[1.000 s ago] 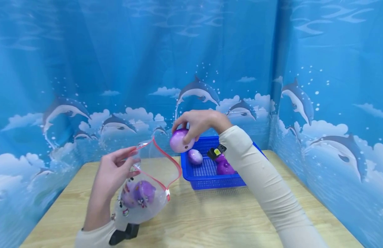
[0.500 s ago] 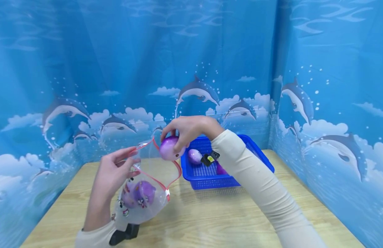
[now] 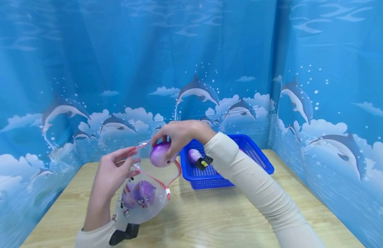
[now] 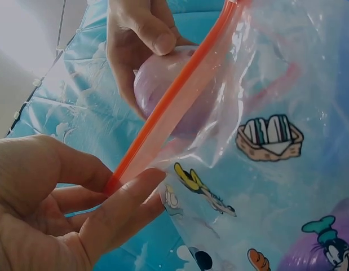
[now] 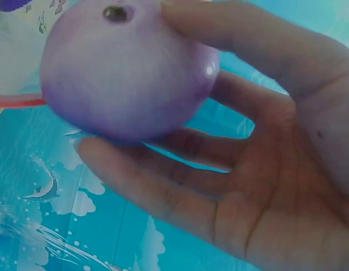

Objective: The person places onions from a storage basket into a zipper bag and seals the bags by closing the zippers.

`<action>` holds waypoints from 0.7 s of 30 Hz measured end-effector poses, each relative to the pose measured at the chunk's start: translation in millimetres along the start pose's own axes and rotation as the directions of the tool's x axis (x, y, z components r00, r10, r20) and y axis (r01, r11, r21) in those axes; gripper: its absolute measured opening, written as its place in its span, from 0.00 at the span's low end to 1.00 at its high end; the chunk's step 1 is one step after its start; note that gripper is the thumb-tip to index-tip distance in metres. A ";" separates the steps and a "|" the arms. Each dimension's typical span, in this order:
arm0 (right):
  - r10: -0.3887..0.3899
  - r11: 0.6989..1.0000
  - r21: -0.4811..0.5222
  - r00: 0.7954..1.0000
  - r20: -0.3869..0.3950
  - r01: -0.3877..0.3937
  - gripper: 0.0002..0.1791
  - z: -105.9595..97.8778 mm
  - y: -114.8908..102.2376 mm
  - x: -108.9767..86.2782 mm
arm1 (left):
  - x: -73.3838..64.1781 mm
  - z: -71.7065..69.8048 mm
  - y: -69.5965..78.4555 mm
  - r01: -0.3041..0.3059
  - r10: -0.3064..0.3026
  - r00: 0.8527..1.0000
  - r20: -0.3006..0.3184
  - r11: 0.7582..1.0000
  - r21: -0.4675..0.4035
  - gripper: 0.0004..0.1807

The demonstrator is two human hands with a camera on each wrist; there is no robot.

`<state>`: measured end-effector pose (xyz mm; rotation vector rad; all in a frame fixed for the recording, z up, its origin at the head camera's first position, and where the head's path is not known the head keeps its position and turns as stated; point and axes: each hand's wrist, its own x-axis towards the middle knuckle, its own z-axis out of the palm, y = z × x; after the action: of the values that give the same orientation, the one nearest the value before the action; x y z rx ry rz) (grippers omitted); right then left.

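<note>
My left hand (image 3: 112, 172) pinches the red zip rim of a clear zip bag (image 3: 155, 206) printed with cartoon figures, and its mouth gapes. Purple fruit (image 3: 144, 193) lies inside, seen through the plastic. A round, glossy purple fruit (image 3: 160, 155), pale on one side with a small dark stem pit (image 5: 118, 14), is gripped between the thumb and fingers of my right hand (image 3: 183, 136). That fruit is at the bag's mouth; in the left wrist view it shows partly behind the orange-red rim (image 4: 174, 96).
A blue perforated plastic basket (image 3: 207, 184) stands on the wooden table (image 3: 216, 217) to the right of the bag. A purple-and-white fruit (image 3: 193, 155) lies in it, partly covered by the right wrist's camera (image 3: 203, 162). Blue dolphin-print curtains (image 3: 141, 69) hang behind and at both sides.
My right hand has carried the purple fruit left and down, from above the basket's left edge to the bag's mouth. The left hand and bag have hardly moved.
</note>
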<state>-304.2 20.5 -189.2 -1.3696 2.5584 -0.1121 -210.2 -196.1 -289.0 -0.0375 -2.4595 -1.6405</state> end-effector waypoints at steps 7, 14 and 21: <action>0.042 0.999 0.022 0.999 -0.020 -0.042 0.30 -3.3 3.8 -4.6 | -0.2 -1.4 1.9 -0.001 0.000 0.999 -0.038 1.000 -0.022 0.26; 0.087 0.996 0.029 0.996 -0.033 -0.086 0.28 -6.1 10.8 -11.2 | 0.2 -1.9 3.1 0.014 -0.015 0.999 -0.048 1.000 -0.021 0.26; 0.128 0.989 0.075 0.992 -0.016 -0.127 0.27 -4.4 24.5 -14.4 | -2.1 -4.4 2.4 0.008 -0.009 0.998 -0.058 1.000 -0.020 0.26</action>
<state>-317.5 45.9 -186.8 -1.1810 2.6225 -0.1977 -207.2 -199.1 -285.5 0.0178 -2.4039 -1.6452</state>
